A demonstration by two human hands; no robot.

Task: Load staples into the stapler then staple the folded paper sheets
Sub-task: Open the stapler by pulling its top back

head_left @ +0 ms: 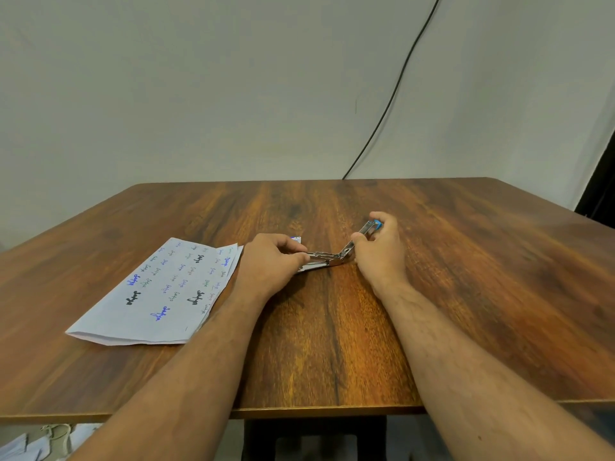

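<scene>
A small metal stapler (pixel 329 259) lies hinged wide open in the middle of the wooden table (pixel 466 294). My left hand (pixel 271 266) pinches the flat base and magazine at its left end. My right hand (pixel 382 251) holds the raised top arm, whose blue cap (pixel 377 223) sticks out past the fingers. The folded paper sheets (pixel 159 294), covered in blue and black handwriting, lie flat to the left of my left hand. A small blue-and-white box corner (pixel 296 239), perhaps the staple box, peeks out behind my left hand. Loose staples are not visible.
A black cable (pixel 399 84) runs down the pale wall behind the table's far edge. A dark object (pixel 599 188) stands at the far right. Papers and a bag lie on the floor at the lower left (pixel 40 440).
</scene>
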